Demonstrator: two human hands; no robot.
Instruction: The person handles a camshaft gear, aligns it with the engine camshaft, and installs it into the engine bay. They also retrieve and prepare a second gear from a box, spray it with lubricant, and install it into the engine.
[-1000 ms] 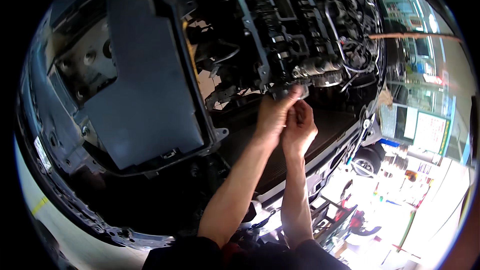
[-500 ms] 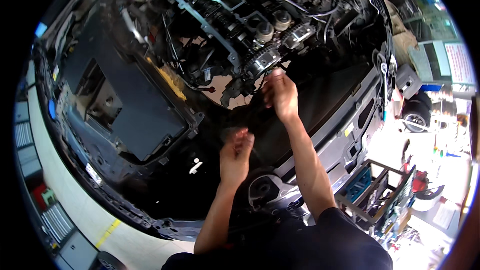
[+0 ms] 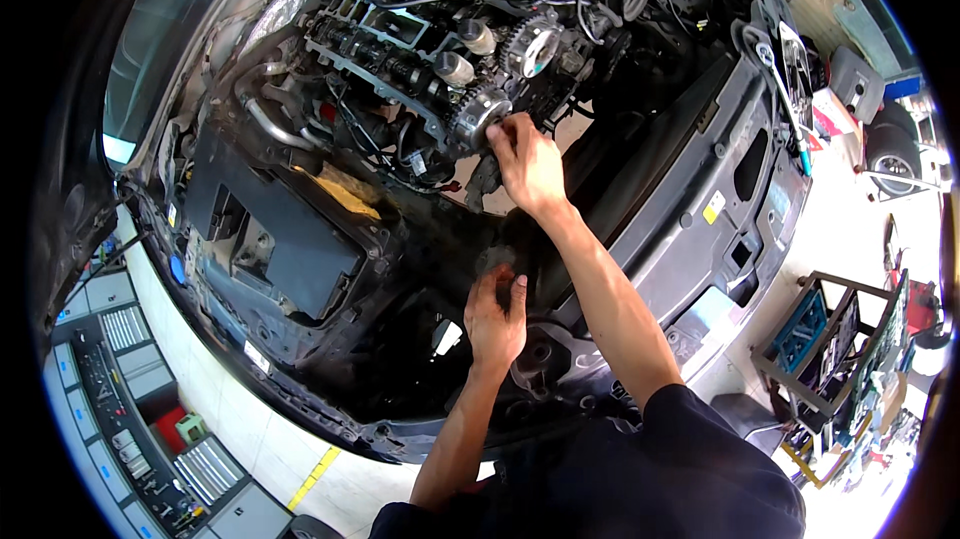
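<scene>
My right hand reaches to the front end of the uncovered engine, its fingertips against the face of the nearer toothed camshaft gear. Thumb and fingers are drawn together there; anything small between them is hidden. A second camshaft gear sits farther back to the right. My left hand hovers lower, over the dark gap at the front of the engine bay. Its fingers are loosely bent with the thumb apart, and no held object shows. A blurred greyish patch lies just beyond its fingertips.
A black plastic cover lies left of my hands, and the grey front panel runs along the right. A ratchet wrench rests at the panel's far end. Beyond stand a tool cart at right and grey cabinets at lower left.
The view has shifted, showing more of the bay and floor. My right hand has come up against the nearer camshaft gear. My left hand stays low, its thumb now apart from its fingers.
</scene>
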